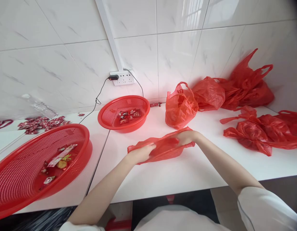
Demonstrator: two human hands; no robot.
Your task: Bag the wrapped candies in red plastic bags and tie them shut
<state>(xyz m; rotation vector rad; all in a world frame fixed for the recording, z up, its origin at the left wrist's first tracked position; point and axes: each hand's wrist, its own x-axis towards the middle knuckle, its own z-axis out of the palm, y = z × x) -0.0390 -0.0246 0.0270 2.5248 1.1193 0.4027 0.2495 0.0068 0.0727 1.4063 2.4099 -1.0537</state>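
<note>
White shirt (182,221) below, left fingers (149,149) pinch a red bag (164,151); right fingers' (181,138) grip unclear.

Is a white table (143,183) with a dark seam (98,160) — bears two red baskets (124,126), loose packets (35,124), several red bags (209,93).

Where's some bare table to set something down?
White tabletop shows bare between the spread bag and the front edge, and between that bag and the right-hand lying bags. Crowded: back right, with heaped bags; left, with the large basket.
</note>
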